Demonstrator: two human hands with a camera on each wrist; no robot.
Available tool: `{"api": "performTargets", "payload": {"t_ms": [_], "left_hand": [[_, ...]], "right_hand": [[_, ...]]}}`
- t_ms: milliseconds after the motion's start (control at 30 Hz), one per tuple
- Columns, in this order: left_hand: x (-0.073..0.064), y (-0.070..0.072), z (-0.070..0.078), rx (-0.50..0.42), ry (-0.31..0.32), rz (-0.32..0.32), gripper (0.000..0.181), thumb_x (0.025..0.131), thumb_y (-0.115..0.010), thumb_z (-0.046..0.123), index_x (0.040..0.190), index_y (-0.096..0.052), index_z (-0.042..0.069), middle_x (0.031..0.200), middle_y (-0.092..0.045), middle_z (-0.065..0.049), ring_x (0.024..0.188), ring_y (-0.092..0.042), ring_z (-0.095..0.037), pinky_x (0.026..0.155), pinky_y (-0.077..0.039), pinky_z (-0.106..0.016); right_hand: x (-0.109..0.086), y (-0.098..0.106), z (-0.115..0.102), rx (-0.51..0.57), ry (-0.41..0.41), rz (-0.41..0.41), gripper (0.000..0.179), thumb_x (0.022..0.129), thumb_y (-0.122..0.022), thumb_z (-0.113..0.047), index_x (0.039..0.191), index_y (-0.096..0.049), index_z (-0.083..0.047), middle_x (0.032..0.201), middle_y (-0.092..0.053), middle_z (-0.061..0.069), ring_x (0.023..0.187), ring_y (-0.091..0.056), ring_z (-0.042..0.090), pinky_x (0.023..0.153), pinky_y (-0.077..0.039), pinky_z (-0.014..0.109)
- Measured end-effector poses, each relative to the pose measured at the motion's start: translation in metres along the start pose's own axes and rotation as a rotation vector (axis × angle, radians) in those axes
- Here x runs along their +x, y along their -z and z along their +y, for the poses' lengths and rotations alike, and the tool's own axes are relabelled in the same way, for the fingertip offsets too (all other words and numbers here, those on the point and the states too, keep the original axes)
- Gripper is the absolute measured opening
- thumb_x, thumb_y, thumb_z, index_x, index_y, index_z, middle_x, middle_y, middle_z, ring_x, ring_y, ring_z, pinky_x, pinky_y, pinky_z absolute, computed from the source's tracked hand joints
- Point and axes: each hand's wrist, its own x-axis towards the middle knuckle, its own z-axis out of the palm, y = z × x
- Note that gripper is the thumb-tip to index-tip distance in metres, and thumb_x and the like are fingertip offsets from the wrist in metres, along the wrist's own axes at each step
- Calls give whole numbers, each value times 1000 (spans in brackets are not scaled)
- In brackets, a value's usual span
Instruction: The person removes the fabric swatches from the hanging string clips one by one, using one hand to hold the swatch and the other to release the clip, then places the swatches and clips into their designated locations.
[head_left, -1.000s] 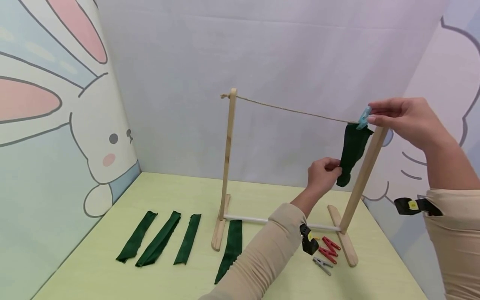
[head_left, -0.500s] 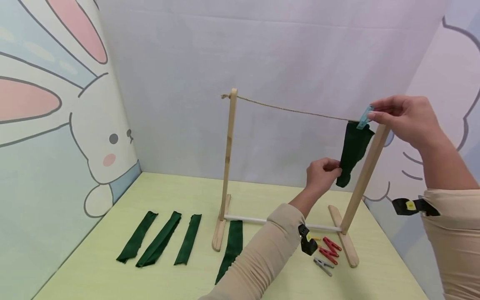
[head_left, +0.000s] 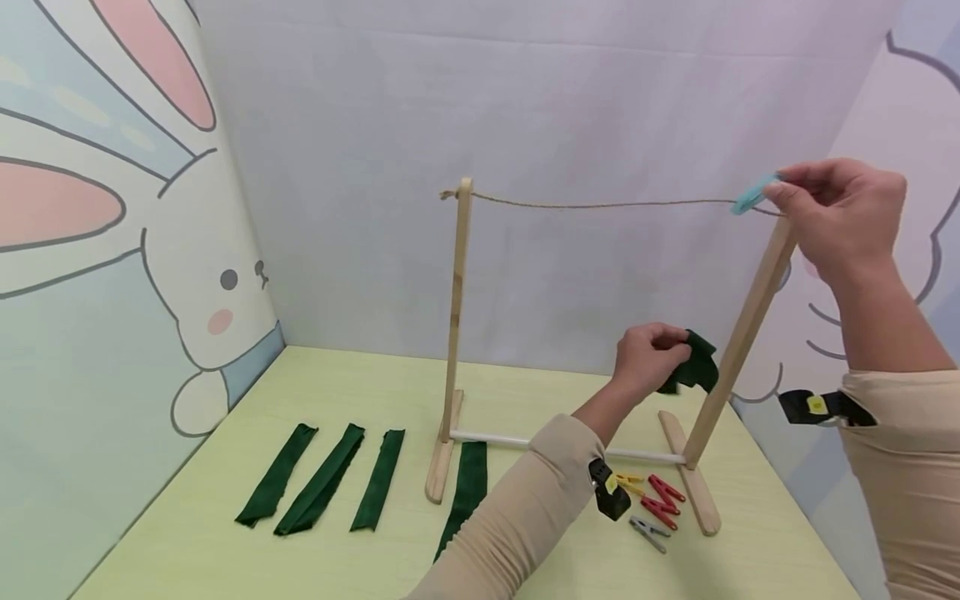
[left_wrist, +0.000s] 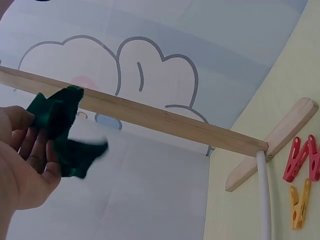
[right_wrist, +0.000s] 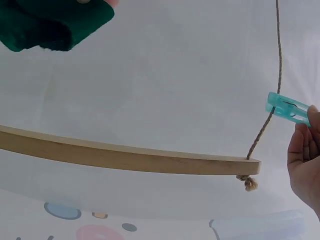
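Note:
A dark green cloth strip (head_left: 697, 364) hangs folded over from my left hand (head_left: 649, 357), which pinches it below the rope. In the left wrist view the green cloth (left_wrist: 67, 135) droops from the fingertips, its loose end blurred. Higher up, my right hand (head_left: 851, 208) pinches a light blue clothespin (head_left: 753, 194) beside the right post. The right wrist view has the clothespin (right_wrist: 288, 106) at the twine rope (right_wrist: 279, 55), close to the knotted end; whether it grips the rope I cannot tell. Cloth and rope are apart.
The wooden frame has a left post (head_left: 459, 308), a right post (head_left: 742, 350) and a white bottom bar (head_left: 491, 438). Several green strips (head_left: 378, 481) lie on the table at left and centre. Red clothespins (head_left: 660, 500), yellow clothespins (head_left: 628, 481) and a grey clothespin (head_left: 648, 533) lie near the right foot.
The green cloth has come away from the rope and fallen over my left hand. My right hand has risen rightward with the blue clothespin; the rope and right post have straightened up.

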Motion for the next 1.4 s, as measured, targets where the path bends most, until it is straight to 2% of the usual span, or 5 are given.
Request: {"api": "performTargets", "payload": {"t_ms": [167,567,933,1133,1400], "left_hand": [[-6,2,3,-16,77,4,8,81,-70,7,85,-72,13,76,-62,8,68,-55,-1,57,-47,-18],[-23,28,-13,-231,197,-11,7,83,-69,2,89,-71,6,83,-60,2,71,-59,-9,62,-52,-26],[-39,55,-45,-348,245,-24,12,84,-67,0,94,-70,5,84,-59,-3,77,-59,-14,68,-53,-32],[-47,65,-54,-346,296,4,12,84,-68,1,95,-70,4,86,-62,-3,79,-59,-15,68,-52,-31],[-57,85,-64,-346,310,-47,19,84,-68,2,103,-69,1,84,-65,-4,75,-61,-13,60,-49,-25]], "right_hand": [[2,1,-5,61,-5,84,22,83,-70,-14,100,-71,1,77,-62,-15,64,-53,-1,67,-41,9],[-23,10,9,226,-59,-43,18,82,-69,-4,100,-71,-5,81,-63,-7,68,-58,2,66,-45,8],[-56,8,31,181,-21,-105,25,84,-65,0,110,-66,2,87,-62,-4,72,-57,4,72,-44,9],[-78,5,42,163,-56,-161,28,84,-66,2,112,-64,4,84,-64,-7,71,-59,3,70,-45,10],[-103,0,55,141,-57,-203,28,83,-66,4,111,-63,5,86,-64,-9,72,-59,1,68,-46,10]]}}
